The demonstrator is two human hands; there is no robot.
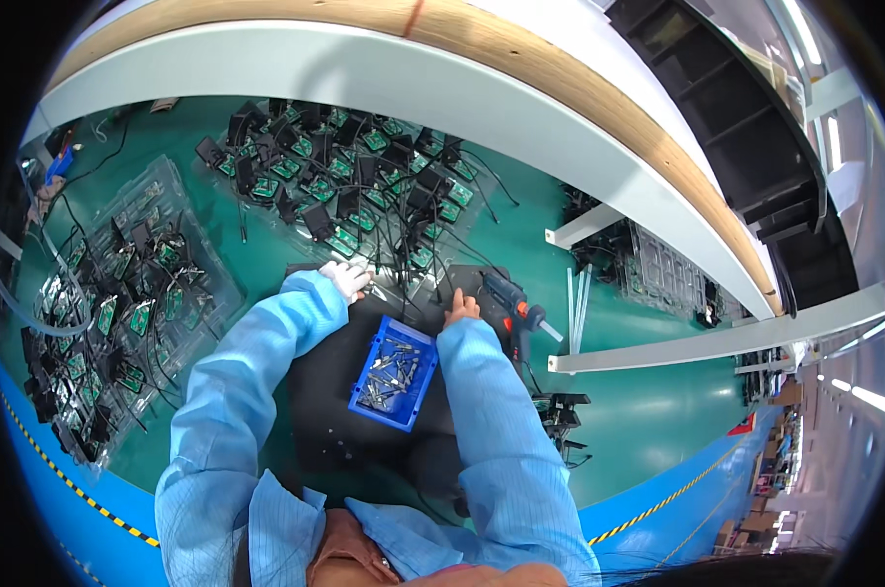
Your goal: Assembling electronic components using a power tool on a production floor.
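My left hand (347,281), in a white glove with bare fingertips, is at the far edge of a dark work surface (325,367). Its fingers are bent together beside a clear plastic tray (395,292); what they pinch is too small to make out. Across from it, my right hand (462,308) is closed near thin black cables, one finger pointing away from me; its contents are hidden. Between my forearms lies a blue box (368,376) of small metal pieces (393,370). A dark glue gun (506,296) with orange parts lies right of my right hand.
Green circuit boards with black housings and cables (364,196) crowd the far side. More assemblies fill a clear tray (203,259) at left. Pale sticks (578,308) lie beyond the glue gun. A white frame beam (462,83) spans the far side, and its legs (658,347) stand at right.
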